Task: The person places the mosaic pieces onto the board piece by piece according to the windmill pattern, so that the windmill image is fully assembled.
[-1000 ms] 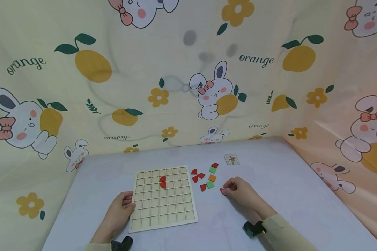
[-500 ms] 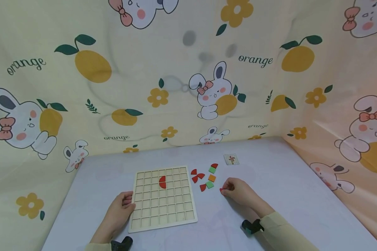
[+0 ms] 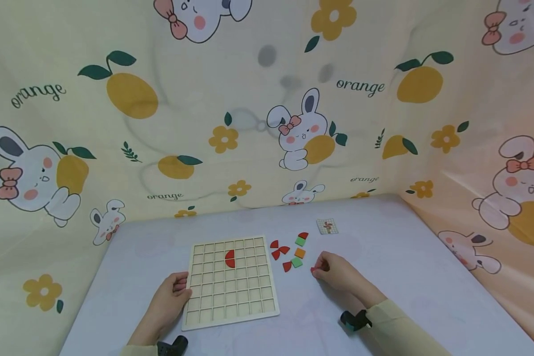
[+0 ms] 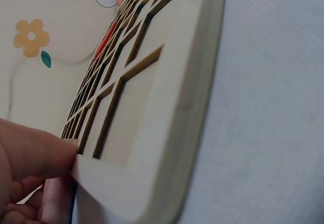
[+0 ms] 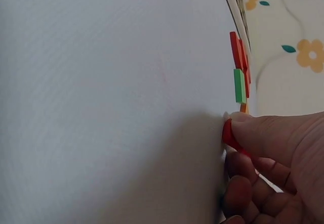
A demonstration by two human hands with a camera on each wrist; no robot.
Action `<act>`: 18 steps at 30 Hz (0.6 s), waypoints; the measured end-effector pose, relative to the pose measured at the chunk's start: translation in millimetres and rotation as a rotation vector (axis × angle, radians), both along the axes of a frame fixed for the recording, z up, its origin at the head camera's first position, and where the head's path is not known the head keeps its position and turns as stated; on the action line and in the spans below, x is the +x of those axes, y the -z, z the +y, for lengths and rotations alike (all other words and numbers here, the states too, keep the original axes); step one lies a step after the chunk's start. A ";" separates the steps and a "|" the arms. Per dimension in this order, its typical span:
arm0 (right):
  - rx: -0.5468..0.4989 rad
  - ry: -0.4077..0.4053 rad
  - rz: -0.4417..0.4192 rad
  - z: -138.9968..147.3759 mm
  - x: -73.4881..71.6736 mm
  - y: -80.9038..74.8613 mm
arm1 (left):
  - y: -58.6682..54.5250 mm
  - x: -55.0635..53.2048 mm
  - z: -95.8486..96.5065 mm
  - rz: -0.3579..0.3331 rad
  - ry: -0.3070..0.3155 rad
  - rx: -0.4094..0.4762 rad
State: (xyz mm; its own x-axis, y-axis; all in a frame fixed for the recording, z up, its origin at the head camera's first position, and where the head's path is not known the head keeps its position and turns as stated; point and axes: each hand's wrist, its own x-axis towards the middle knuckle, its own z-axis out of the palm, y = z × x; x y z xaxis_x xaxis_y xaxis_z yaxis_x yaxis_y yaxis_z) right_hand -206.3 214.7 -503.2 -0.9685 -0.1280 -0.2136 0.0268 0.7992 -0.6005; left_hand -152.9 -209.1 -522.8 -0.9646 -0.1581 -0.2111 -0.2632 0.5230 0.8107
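Note:
My left hand grips the left edge of a pale wooden grid board; in the left wrist view the thumb lies over the rim, with fingers curled below. Two red quarter-circle tiles sit one above the other in the board's upper cells. To the right of the board, my right hand pinches a small red tile between thumb and fingers, close over the table. The fingers cover much of that tile, and its full outline is hidden.
Between board and right hand lie several loose tiles: red quarter-circles, green squares and an orange square. A small pattern card lies farther back on the white table. A printed cloth hangs behind.
The red tile has turned slightly in my right fingers and less of it shows. My left hand, the board and the loose tiles stay put; the head view has shifted a little.

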 end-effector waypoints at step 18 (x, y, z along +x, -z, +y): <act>-0.135 -0.022 0.040 -32.0 -12.8 -11.1 | 5.2 -1.5 0.4 -0.009 -0.020 -0.011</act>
State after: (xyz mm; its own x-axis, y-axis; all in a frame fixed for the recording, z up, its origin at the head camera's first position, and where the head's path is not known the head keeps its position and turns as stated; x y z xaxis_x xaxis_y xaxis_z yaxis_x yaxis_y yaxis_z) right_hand -219.1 182.8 -492.1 -0.9725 -0.1744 -0.1540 -0.0162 0.7110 -0.7030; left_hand -154.4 -208.7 -528.0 -0.9592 -0.1797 -0.2181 -0.2811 0.5261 0.8026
